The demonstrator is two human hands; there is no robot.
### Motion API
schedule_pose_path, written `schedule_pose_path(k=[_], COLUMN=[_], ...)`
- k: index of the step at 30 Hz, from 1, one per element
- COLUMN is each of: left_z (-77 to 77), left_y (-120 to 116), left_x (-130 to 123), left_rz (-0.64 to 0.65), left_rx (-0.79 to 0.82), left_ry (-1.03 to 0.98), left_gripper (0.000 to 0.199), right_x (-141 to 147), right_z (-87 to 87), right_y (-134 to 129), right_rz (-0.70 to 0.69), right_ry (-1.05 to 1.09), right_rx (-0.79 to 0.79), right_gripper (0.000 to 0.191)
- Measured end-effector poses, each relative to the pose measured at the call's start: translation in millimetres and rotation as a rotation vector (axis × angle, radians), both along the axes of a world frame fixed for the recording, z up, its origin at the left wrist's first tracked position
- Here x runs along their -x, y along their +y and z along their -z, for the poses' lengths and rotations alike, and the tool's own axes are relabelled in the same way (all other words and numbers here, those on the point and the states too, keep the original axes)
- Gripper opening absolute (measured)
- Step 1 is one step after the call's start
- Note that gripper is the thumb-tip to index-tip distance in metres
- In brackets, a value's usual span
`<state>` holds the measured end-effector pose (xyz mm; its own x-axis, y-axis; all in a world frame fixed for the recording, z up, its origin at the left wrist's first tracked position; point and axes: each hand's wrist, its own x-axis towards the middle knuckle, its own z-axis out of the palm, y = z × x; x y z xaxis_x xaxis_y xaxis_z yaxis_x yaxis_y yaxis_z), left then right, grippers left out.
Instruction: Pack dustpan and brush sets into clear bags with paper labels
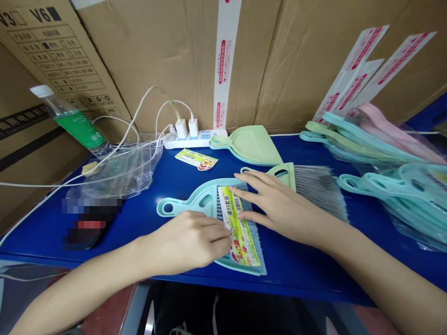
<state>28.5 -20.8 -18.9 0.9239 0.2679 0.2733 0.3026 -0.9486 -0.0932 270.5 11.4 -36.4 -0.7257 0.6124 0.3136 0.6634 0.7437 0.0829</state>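
Observation:
A blue dustpan (206, 187) lies flat on the table with a blue-bristled brush (256, 232) on it. Across the brush rests a yellow-green label card (240, 237) with printed flowers. My left hand (199, 237) is closed at the card's left edge, its fingertips partly hidden. My right hand (275, 200) reaches in from the other side, fingers spread, with fingertips at the card's upper right edge. Partly under that hand is a green brush (288, 174) with grey bristles. Behind it lies a green dustpan (253, 144).
Another label card (196, 158) lies near a white power strip (200, 139) with chargers. Bagged dustpan sets (412, 190) are piled at right. At left are a water bottle (80, 125), clear plastic bags (122, 172), white cables and a blurred dark object (92, 225). Cardboard (174, 56) stands behind.

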Motion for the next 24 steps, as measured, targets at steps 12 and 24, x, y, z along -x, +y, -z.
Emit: schedule_pose_path(k=[12,24], left_z=[-8.0,-28.4], left_y=[2.2,34.1], left_x=[2.3,44.1], left_rz=[-0.035,-0.353], left_rx=[0.094,0.476], left_ry=[0.009,0.077], left_gripper=[0.027,0.093], right_x=[-0.4,2.0], right_z=[1.8,-8.9], right_y=[1.1,-3.3], right_rz=[-0.008,0.273], right_ry=[-0.009,0.221], right_rx=[-0.051,0.225], right_gripper=[0.048,0.06])
